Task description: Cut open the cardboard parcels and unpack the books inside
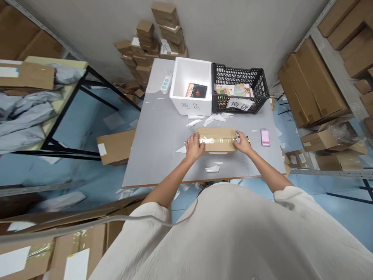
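A brown cardboard box [218,146] with shiny clear tape along its top lies on the grey table [154,144]. My left hand [194,147] grips its left end, thumb on the near side of the tape. At the opposite end, my right hand [242,143] holds the box with its fingers at the top corner. A small black and yellow object [248,140] shows partly behind my right hand. Torn white paper scraps [212,168] lie in front of the box, and others lie behind it.
Behind the box stand a white foam bin [190,105] and a black crate [239,105], both holding printed items. A pink-screened phone [265,137] lies at the right, a power strip [166,84] at the back left. Cardboard boxes [116,146] surround the table.
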The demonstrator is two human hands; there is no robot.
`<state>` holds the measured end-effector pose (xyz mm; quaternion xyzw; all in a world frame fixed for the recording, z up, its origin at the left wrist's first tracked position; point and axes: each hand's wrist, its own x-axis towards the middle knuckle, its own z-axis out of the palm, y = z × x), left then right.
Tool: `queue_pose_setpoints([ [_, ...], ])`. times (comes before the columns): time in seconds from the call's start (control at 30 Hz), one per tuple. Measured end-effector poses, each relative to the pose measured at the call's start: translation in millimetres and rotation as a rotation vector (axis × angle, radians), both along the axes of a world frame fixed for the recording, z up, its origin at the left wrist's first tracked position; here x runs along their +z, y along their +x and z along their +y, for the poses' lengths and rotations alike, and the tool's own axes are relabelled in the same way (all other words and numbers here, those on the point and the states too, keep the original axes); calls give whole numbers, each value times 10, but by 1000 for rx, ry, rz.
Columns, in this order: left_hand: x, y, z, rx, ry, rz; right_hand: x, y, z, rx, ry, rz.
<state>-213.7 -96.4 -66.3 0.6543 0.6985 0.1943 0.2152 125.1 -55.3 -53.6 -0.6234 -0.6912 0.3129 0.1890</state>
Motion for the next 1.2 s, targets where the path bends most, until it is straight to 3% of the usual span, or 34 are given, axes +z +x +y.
queue_pose_setpoints([
  [0.2,-106,-38,36,-63,29,-94,109,-145,-40,-36,-69,-111],
  [0.53,-88,-94,-3,-138,38,-119,188,-222,-103,-89,-80,-115],
  [0.73,-96,-111,19,-144,70,-166,252,-254,-83,-196,-42,34],
  [0.9,-186,-129,-7,-139,116,-237,244,-269,85,-296,-19,215],
  [1.07,-260,-181,-64,-199,88,-215,234,-254,263,-176,4,174],
  [1.2,-215,-195,-79,-251,74,-187,245,-238,404,-37,-4,-68],
])
